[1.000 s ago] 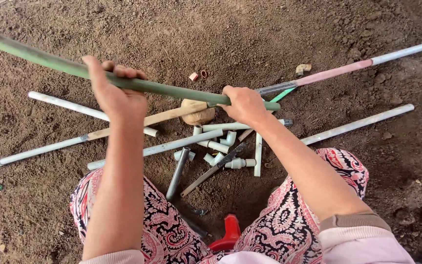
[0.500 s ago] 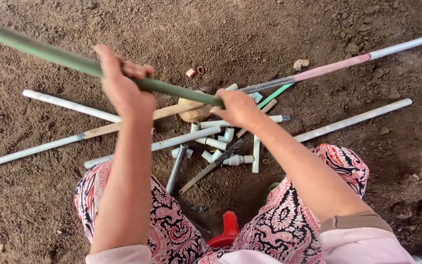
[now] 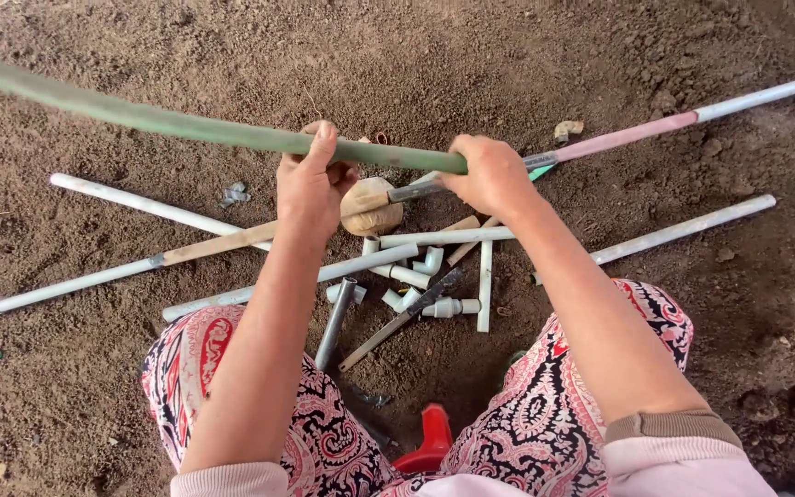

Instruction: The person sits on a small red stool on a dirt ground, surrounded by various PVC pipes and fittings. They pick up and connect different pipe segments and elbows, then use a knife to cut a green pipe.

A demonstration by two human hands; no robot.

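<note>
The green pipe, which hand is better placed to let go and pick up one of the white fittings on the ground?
Probably the right hand. It grips the green pipe at its near end, almost directly above the white fittings. The left hand holds farther along, supporting the long span.

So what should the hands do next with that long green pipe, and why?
Probably lower the green pipe a little toward the white fittings on the dirt. Both the left hand and the right hand grip it near its right end, held up above the pile, and its long free end juts far out to the left.
</note>
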